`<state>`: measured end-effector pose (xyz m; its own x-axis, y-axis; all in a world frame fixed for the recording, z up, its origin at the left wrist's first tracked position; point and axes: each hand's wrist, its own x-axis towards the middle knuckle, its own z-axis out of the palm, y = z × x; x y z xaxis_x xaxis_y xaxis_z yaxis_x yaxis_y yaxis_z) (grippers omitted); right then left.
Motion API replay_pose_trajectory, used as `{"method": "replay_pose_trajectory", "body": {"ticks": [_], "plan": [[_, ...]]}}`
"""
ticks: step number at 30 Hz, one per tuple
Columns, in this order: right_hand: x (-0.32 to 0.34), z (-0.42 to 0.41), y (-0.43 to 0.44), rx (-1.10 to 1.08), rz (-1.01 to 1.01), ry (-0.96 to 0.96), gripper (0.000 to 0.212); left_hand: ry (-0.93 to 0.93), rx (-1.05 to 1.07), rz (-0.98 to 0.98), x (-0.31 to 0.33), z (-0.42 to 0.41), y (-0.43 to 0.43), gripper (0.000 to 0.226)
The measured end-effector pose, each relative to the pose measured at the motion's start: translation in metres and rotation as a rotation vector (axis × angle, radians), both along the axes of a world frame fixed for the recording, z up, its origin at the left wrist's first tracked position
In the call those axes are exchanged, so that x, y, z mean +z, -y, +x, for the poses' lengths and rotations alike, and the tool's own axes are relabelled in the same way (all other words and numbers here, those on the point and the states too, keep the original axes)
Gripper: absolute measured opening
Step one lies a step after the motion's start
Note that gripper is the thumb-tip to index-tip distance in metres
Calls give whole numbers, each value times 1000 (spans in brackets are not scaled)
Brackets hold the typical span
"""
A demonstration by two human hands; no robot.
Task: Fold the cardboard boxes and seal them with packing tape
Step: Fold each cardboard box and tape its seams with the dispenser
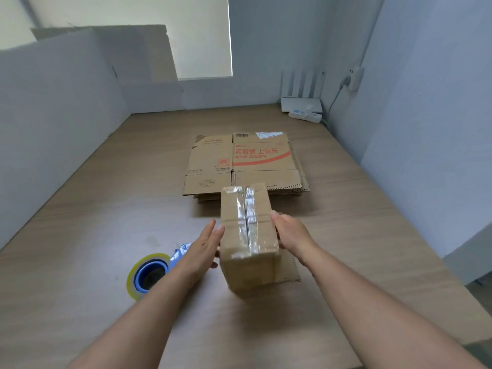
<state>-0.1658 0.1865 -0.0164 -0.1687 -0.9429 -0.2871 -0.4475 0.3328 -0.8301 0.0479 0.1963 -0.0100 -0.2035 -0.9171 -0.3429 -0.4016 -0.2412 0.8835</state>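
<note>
Pale wooden table [106, 214] stands between grey walls. Near its front, the taped box [249, 235] is held between both hands, with clear tape along its top seam. The left hand [205, 246] presses its side with straight fingers kept together. The right hand [291, 233] touches the other side. Only its thumb shows, and its fingers are hidden behind the box, so I cannot tell how they lie. A flat cardboard piece [288, 271] is partly covered by the box. The tape dispenser [149, 275] is partly hidden by the left forearm. Behind lies the stack of flattened boxes [246, 166], printed in red "买服装 上京东". Its barcode and white label are too small to read.
</note>
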Motion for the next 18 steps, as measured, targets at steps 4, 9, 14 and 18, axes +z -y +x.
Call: {"method": "replay_pose_trajectory", "body": {"ticks": [4,9,14,18], "plan": [[-4,-5,-5,-54,83,-105,70,53,12,116,2,-2,-2,54],[-4,3,-12,-20,140,-15,73,122,-47,172,4,-3,-3,66],[33,3,-4,-53,6,-4,83,-67,-24,57,38,-2,5,71],[61,-1,-1,-171,-260,211,79,-390,152,-113,72,1,12,75]]}}
